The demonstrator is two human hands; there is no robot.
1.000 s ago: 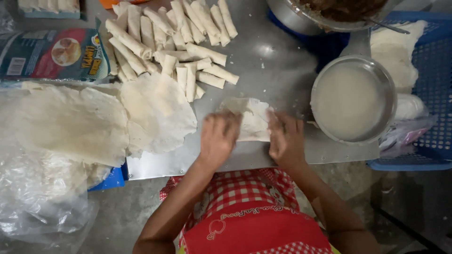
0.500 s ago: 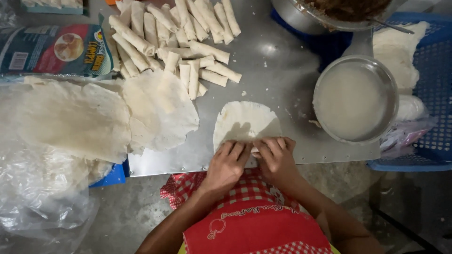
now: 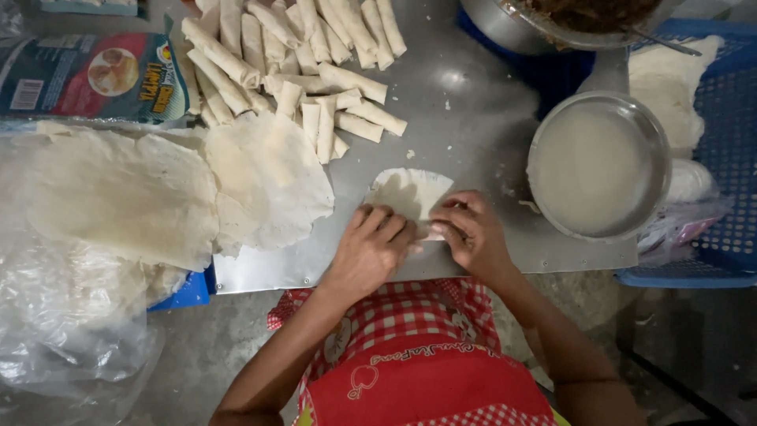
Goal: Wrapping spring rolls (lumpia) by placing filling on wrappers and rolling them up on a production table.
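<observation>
Pale thin round wrapper (image 3: 410, 193) lies flat on the grey metal tabletop (image 3: 473, 118), near its front edge. Left hand (image 3: 371, 248) and right hand (image 3: 471, 233) both rest on the wrapper's near edge, fingers curled down and pinching it; near half hidden under them. Left of it: loose stack of thin white wrapper sheets (image 3: 158, 189), partly on clear plastic (image 3: 71, 331). Behind: pile of pale rolled spring rolls (image 3: 300, 71). Right, just beside the right hand: round metal bowl of cloudy whitish liquid (image 3: 599, 166); blue plastic basket (image 3: 725, 158) beyond it.
</observation>
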